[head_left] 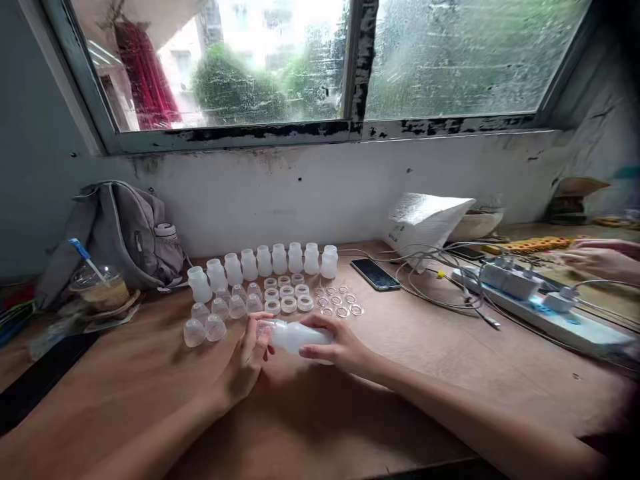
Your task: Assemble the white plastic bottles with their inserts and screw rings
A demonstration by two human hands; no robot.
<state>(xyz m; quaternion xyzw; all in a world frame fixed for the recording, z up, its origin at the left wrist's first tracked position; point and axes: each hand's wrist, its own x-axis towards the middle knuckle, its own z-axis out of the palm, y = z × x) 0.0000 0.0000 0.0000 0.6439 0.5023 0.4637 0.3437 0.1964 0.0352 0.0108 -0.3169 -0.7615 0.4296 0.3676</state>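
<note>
A translucent white plastic bottle [295,335] lies sideways just above the wooden table [400,373], held between both hands. My right hand [343,347] wraps the bottle's body. My left hand [247,360] pinches its cap end. Behind them stands a curved row of several small white bottles [265,262]. In front of that row lie several clear dome caps [210,320], white screw rings [287,297] and thin clear ring seals [337,301].
A black phone [375,274] lies right of the parts. A power strip [540,310] with chargers and tangled cables sits at the right, beside another person's hand [597,260]. A grey bag [125,237] and an iced drink cup [100,288] stand at the left under the window.
</note>
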